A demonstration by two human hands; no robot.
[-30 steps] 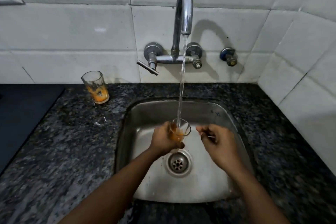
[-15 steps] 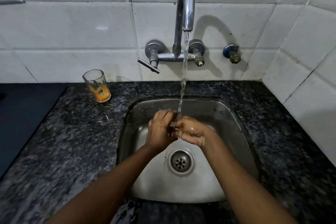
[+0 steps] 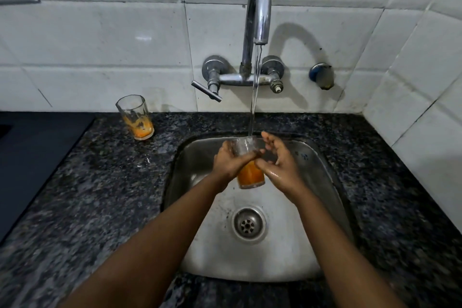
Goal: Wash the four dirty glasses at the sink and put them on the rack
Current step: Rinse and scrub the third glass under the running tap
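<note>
Head view. The glass [image 3: 246, 160] is held upright over the sink [image 3: 322, 182], directly beneath the tap [image 3: 258, 7], whose stream falls into its open mouth; orange liquid fills its lower part. The left hand [image 3: 231, 161] is wrapped around the glass at mid-height, fingers closed on its wall. The right hand [image 3: 277, 162] lies just beside it, wet, fingers loosely curled and partly spread, fingertips touching the glass near the rim; whether it bears any weight cannot be told. The glass is judged rigid, fragile and, being wet, slippery, growing heavier as it fills; a full wrap at mid-body seems the safest hold. A second dirty glass [image 3: 136, 117] stands on the counter [image 3: 100, 182] left of the sink, well apart. The tap lever [image 3: 206, 91] projects forward above the sink's rear edge. No rack is visible.
</note>
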